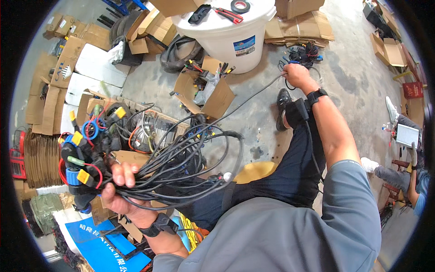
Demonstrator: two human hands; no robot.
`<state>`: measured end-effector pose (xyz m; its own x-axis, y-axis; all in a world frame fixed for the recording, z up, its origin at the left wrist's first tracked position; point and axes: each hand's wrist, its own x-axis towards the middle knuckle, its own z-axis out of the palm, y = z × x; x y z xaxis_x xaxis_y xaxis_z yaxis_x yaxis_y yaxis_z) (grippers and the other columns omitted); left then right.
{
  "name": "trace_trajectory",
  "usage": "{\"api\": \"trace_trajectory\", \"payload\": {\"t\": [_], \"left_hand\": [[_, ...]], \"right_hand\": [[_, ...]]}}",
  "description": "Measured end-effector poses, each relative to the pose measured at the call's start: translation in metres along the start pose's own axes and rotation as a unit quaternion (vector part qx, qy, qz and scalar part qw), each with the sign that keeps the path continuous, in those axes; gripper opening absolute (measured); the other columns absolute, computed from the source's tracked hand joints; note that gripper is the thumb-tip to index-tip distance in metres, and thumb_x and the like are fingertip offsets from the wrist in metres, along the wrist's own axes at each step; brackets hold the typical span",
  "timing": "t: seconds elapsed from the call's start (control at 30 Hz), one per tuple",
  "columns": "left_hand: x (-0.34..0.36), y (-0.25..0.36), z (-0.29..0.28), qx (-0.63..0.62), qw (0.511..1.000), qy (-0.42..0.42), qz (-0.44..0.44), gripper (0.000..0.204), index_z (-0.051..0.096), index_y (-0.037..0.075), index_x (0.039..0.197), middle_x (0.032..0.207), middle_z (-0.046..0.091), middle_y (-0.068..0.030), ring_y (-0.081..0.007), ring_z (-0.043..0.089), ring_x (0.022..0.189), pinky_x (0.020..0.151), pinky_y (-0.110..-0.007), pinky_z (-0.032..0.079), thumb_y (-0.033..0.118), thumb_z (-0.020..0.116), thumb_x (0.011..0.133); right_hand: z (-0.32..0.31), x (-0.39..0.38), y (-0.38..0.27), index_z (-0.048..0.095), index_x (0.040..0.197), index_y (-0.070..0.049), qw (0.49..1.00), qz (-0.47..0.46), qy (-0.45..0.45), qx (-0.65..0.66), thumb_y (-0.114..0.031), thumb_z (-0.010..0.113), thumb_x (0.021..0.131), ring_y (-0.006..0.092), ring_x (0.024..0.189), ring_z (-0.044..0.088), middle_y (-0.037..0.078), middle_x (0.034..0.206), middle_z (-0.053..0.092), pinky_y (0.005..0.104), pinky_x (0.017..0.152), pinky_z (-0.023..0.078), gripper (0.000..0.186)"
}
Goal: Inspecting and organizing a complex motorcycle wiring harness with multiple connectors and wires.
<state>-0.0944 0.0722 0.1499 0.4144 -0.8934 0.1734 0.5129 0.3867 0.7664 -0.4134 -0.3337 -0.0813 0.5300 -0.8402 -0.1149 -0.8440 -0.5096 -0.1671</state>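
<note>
My left hand (121,192) is closed round a thick bundle of black cables (181,174) that loops out to the right. From the bundle's left end stick blue-ringed black connectors (74,177) with yellow tips and red wires. My right hand (297,75) reaches far forward, its fingers closed on a single black cable (258,93) pulled fairly straight toward the bundle. Just beyond that hand, a tangled heap of black cables (304,54) with blue parts lies on the floor. My right fingertips are partly hidden.
A white tub (217,45) ahead carries tape and a red cutter (228,15). An open cardboard box (217,97) of cable parts stands before it. Flattened cardboard (299,27) lies beyond. Boxes and white blocks (99,65) line the left. At far right another person (408,177) sits with a light panel.
</note>
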Motion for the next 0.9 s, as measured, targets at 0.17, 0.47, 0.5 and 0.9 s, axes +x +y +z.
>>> {"api": "trace_trajectory", "payload": {"t": [0.17, 0.47, 0.5, 0.9], "left_hand": [[0.003, 0.019, -0.014, 0.029, 0.998, 0.031, 0.035, 0.019, 0.049, 0.002, 0.084, 0.078, 0.048, -0.0047, -0.0176, 0.05, 0.072, 0.091, -0.039, 0.041, 0.017, 0.061, 0.081], [0.021, 0.047, -0.034, 0.0, 0.997, 0.047, 0.063, 0.018, 0.05, 0.0, 0.086, 0.082, 0.05, -0.006, -0.019, 0.049, 0.077, 0.094, -0.039, 0.039, 0.017, 0.057, 0.087], [0.021, 0.048, -0.035, 0.005, 0.995, 0.055, 0.077, 0.017, 0.049, 0.0, 0.086, 0.082, 0.05, -0.0062, -0.0191, 0.05, 0.077, 0.093, -0.039, 0.04, 0.015, 0.057, 0.086], [0.031, -0.046, -0.004, -0.096, 0.991, 0.08, -0.046, 0.021, 0.057, -0.005, 0.087, 0.078, 0.057, -0.0116, -0.0266, 0.058, 0.073, 0.089, -0.046, 0.048, 0.016, 0.057, 0.081]], "right_hand": [[-0.03, -0.011, 0.018, 0.065, 0.099, -0.01, 0.998, 0.063, -0.007, 0.03, -0.039, 0.07, 0.08, 0.0347, 0.095, 0.063, 0.014, 0.103, 0.065, 0.0449, 0.08, 0.051, 0.035], [-0.054, -0.03, 0.031, 0.055, 0.125, -0.012, 0.994, 0.003, 0.091, -0.058, -0.028, 0.075, 0.073, 0.0346, 0.118, 0.05, 0.011, 0.141, 0.042, 0.0455, 0.093, 0.046, 0.058], [-0.055, -0.031, 0.027, 0.054, 0.126, -0.012, 0.993, 0.005, 0.108, -0.045, -0.027, 0.075, 0.074, 0.035, 0.118, 0.05, 0.011, 0.143, 0.04, 0.0458, 0.093, 0.046, 0.058], [-0.044, 0.017, -0.032, 0.058, 0.117, 0.003, 0.946, 0.022, -0.073, 0.315, -0.013, 0.065, 0.081, 0.0158, 0.058, 0.061, 0.015, 0.082, 0.065, 0.0318, 0.053, 0.052, 0.04]]}}
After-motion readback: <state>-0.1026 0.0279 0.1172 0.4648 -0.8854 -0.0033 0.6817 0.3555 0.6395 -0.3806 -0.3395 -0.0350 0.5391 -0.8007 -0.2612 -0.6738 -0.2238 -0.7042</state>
